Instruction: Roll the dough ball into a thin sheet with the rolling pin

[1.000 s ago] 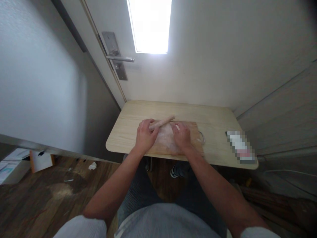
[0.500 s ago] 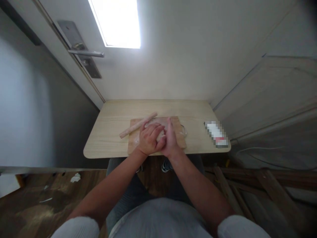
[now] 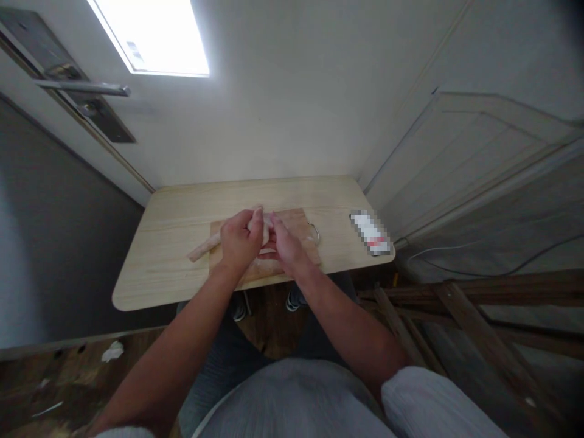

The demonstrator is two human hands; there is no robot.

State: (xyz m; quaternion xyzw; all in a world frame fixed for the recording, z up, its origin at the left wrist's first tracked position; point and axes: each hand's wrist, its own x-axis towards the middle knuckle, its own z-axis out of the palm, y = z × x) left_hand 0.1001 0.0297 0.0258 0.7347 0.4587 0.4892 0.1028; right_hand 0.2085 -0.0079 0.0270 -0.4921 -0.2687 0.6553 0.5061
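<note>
I count 1 pale dough-like lump [image 3: 265,232], held between the 2 hands over 1 wooden board [image 3: 294,222]; can't tell if it touches the wood. Left hand [image 3: 239,238]: fingers curled, thumb up, pinching the lump. Right hand [image 3: 287,242]: cupped at its other side, fingers part-extended; can't tell if it grips. 2 forearms [image 3: 347,316] angle inward. 1 rolling pin [image 3: 205,246] slants over the board's left edge, partly behind left hand. 1 table [image 3: 328,201] under all, 1 pixelated item [image 3: 370,232] near its right end.

left hand [image 3: 238,240], right hand [image 3: 288,246], pale dough [image 3: 265,235] between, board [image 3: 297,221] beneath
</note>
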